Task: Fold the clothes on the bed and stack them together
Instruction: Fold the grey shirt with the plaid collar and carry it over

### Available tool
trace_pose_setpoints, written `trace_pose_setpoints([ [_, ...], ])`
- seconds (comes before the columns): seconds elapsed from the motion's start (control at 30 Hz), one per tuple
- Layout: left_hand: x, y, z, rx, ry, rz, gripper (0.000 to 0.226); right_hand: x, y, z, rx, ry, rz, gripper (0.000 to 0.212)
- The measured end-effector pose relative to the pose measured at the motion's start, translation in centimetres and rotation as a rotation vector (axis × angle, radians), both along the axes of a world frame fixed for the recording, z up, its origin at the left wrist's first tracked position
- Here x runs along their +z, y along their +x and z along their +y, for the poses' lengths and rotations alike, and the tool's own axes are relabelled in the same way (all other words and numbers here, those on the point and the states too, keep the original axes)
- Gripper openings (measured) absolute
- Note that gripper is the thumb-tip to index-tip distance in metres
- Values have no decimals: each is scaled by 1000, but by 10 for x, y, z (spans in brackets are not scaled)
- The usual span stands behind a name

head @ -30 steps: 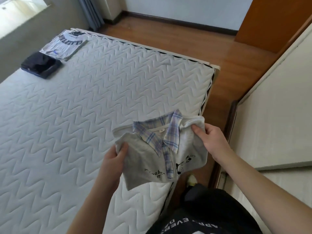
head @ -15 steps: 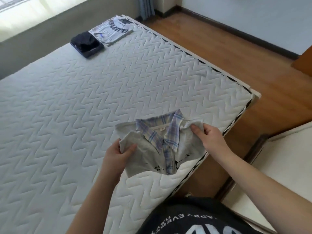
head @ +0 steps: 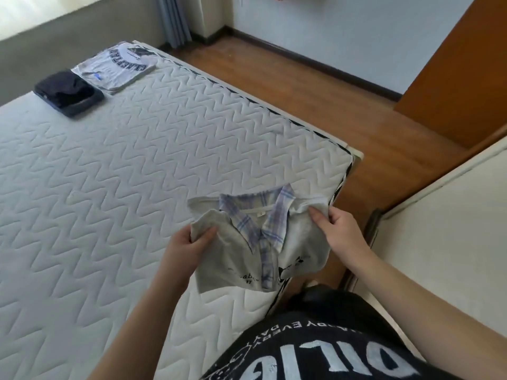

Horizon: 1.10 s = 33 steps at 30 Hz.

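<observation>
Grey shirt (head: 241, 259) apparently between gripping hands (head: 189, 246).

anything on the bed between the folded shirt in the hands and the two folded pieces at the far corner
Nothing visible: only bare white quilted mattress lies between the folded grey plaid-collared shirt and the dark navy folded garment beside the grey printed folded t-shirt.
</observation>
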<state>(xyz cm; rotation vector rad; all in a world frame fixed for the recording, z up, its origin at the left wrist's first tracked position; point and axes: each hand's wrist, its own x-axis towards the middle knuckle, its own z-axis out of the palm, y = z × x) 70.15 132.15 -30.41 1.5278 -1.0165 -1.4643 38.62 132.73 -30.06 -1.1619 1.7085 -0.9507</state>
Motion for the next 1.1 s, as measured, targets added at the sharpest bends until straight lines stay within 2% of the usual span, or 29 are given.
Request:
trace_pose_setpoints([
  [0.23,-1,-110,-81,-90,25,-41,5,-16,-93,-68,-85,-46,-13,63],
  [0.37,-1,-184,-135,-71,41,-68,9,-28,-156,-127,-101,-36,-31,63],
  [0.47,12,-228,-166,-80,47,-111,20,-29,-196,-164,-84,-5,-64,57],
  [0.53,20,-250,-183,-49,44,-132,18,-25,-217,-187,-55,16,-67,48],
  [0.67,20,-272,-208,43,45,-133,7,-17,-245,-231,53,60,-79,37],
  [0.83,8,-284,-230,120,88,-107,10,-24,-260,-265,52,91,-82,43],
  [0.97,-10,-293,-254,69,119,-81,9,-30,-268,-270,-9,100,-67,54],
  [1.1,-14,-311,-284,-30,114,-69,7,-23,-289,-270,-79,107,-57,56],
])
